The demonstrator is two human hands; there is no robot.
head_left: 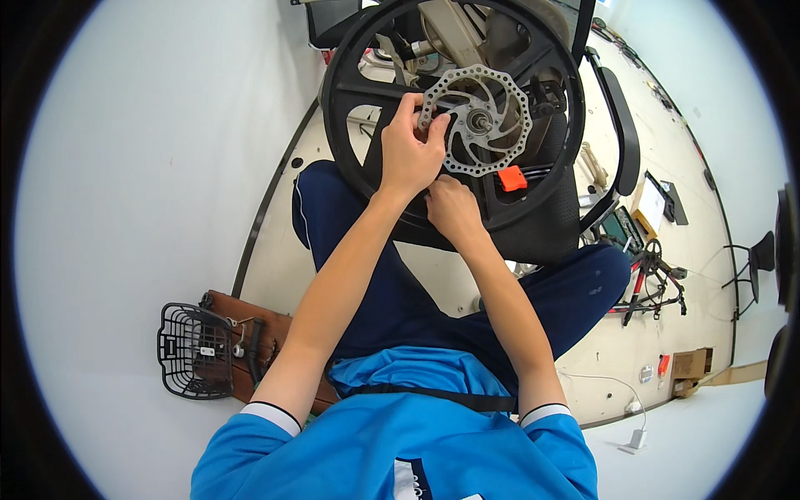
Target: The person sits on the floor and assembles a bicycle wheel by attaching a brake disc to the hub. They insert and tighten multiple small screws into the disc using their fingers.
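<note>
A black spoked wheel (333, 125) lies flat in front of me, with a silver drilled brake disc (521, 108) at its hub. My left hand (410, 154) is closed at the disc's left edge, the thumb on its face and the other fingers partly hidden. Just below the disc, my right hand (452, 210) is curled shut against the near part of the wheel. Its fingertips, and whatever they may hold, are hidden. To the right of that hand, an orange plastic piece (512, 177) with dark rods beside it lies within the wheel.
The wheel rests on a black chair seat (533, 233) with an armrest (617, 125) at its right. A black wire basket (196, 350) stands at lower left on a brown board. Right on the floor are a red-and-black bike frame (646, 283), cardboard boxes (690, 367) and a white plug (637, 440).
</note>
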